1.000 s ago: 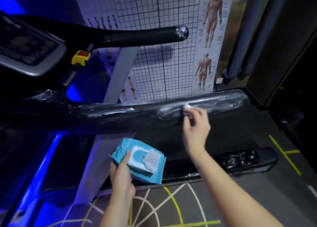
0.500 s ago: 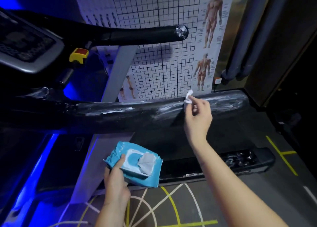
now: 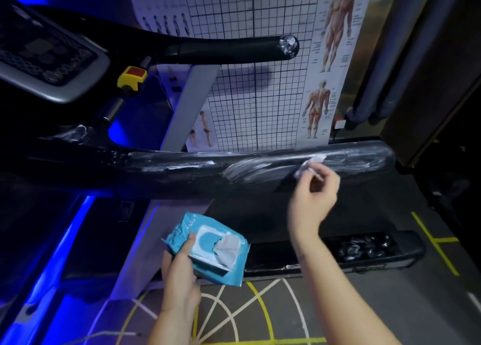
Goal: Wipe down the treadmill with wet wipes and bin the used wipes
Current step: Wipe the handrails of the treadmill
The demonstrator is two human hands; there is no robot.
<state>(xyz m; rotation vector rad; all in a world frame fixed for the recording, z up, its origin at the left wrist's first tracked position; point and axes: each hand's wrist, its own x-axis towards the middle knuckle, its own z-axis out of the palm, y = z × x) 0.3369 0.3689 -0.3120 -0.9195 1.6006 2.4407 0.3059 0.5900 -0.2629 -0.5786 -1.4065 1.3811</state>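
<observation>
Where our two forearms rise from the bottom edge, we find the left hand (image 3: 179,274) nearest, thumb and fingers curled round a blue pack of wet wipes (image 3: 205,266). The pack is held above the painted floor lines (image 3: 260,308), its lid flap open and one fresh wipe (image 3: 227,248) standing out of the slot. Higher and to the right, our right hand (image 3: 312,201) pinches a small crumpled white wipe (image 3: 309,163) in its fingertips and holds it on top of the treadmill's near black handrail (image 3: 182,172), toward the free end. White streaks smear the rail on both sides of the wipe. Below lies the dark side rail (image 3: 364,251). Beyond stand the console (image 3: 46,55), a yellow stop button (image 3: 131,77) and the far handrail (image 3: 208,49). On the wall hang a grid chart (image 3: 247,97) and an anatomy poster (image 3: 333,58).
</observation>
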